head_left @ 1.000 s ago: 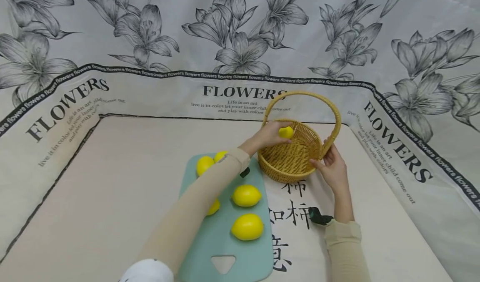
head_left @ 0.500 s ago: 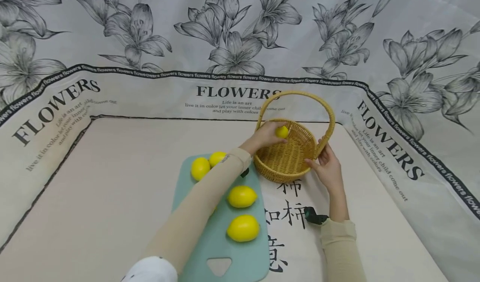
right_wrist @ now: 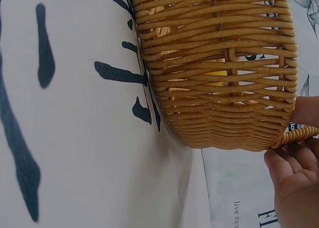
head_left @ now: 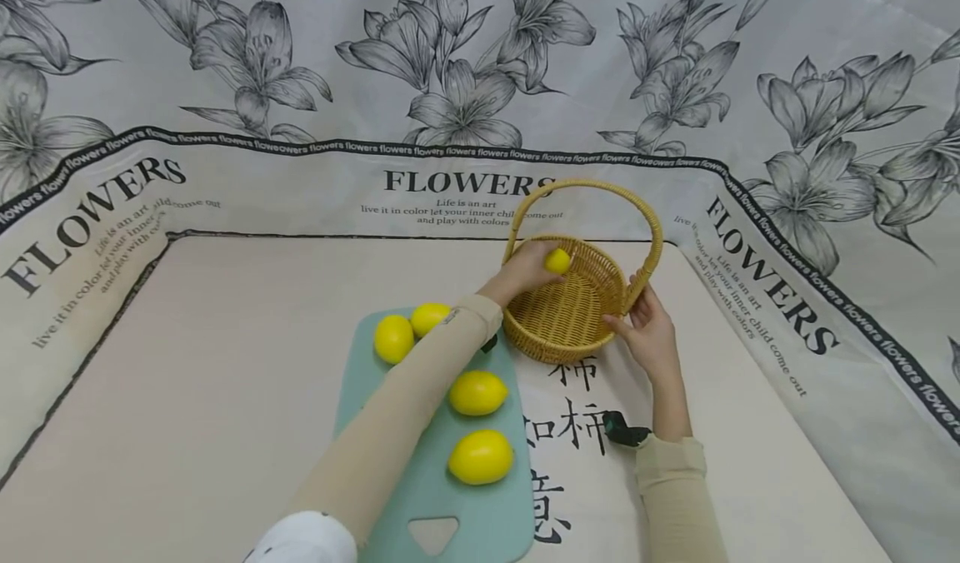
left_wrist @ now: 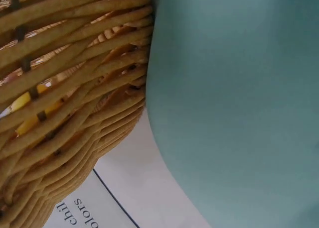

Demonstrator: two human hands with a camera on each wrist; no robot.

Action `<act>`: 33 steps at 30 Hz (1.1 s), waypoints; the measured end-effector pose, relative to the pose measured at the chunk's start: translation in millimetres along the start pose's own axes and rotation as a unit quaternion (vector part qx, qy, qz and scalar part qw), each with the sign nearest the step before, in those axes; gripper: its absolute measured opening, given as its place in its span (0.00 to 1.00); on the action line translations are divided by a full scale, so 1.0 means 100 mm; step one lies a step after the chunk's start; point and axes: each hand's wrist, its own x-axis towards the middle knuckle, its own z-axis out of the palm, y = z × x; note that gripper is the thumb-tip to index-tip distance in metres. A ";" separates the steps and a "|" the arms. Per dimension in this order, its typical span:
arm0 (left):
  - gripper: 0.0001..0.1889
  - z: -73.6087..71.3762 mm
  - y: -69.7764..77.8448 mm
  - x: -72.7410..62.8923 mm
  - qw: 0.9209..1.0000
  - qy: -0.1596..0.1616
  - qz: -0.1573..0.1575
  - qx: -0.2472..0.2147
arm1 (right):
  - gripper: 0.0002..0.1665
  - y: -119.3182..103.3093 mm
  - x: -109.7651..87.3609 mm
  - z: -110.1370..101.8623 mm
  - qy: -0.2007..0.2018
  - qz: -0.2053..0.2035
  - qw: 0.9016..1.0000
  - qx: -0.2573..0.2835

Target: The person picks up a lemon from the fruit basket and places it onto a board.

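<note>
In the head view my left hand (head_left: 531,266) reaches over the near-left rim of a round wicker basket (head_left: 566,351) and holds a yellow lemon (head_left: 557,261) above its woven floor. My right hand (head_left: 651,330) grips the basket's right side, where the arched handle (head_left: 651,255) meets the rim. The right wrist view shows the fingers (right_wrist: 284,166) of that hand against the handle's base, the thumb (right_wrist: 305,111) at the rim. Through the weave a bit of yellow (right_wrist: 218,77) shows. The left wrist view has the basket wall (left_wrist: 75,88) close up, with the left hand mostly hidden behind it.
A pale green cutting board (head_left: 495,517) lies left of the basket. Several lemons rest on it, among them a near lemon (head_left: 481,456) and a far-left lemon (head_left: 393,340). My left forearm (head_left: 405,396) crosses above the board. A flower-printed cloth (head_left: 285,180) rises behind the table.
The whole head view has shifted slightly, so everything sits a little further left in it. Both hands keep their holds on the lemon and the basket.
</note>
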 end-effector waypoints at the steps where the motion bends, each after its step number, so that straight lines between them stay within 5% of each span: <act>1: 0.30 0.01 -0.01 0.00 1.000 0.000 -0.001 0.001 | 0.54 0.00 0.00 0.00 0.000 0.000 1.000 0.001; 11: 0.34 0.00 0.00 -0.01 1.000 -0.010 -0.027 -0.007 | 0.55 0.00 0.02 0.00 0.003 0.002 1.000 0.001; 33: 0.32 0.01 0.00 -0.05 0.999 -0.027 -0.023 0.013 | 0.55 -0.02 0.00 0.02 0.005 0.011 1.000 -0.001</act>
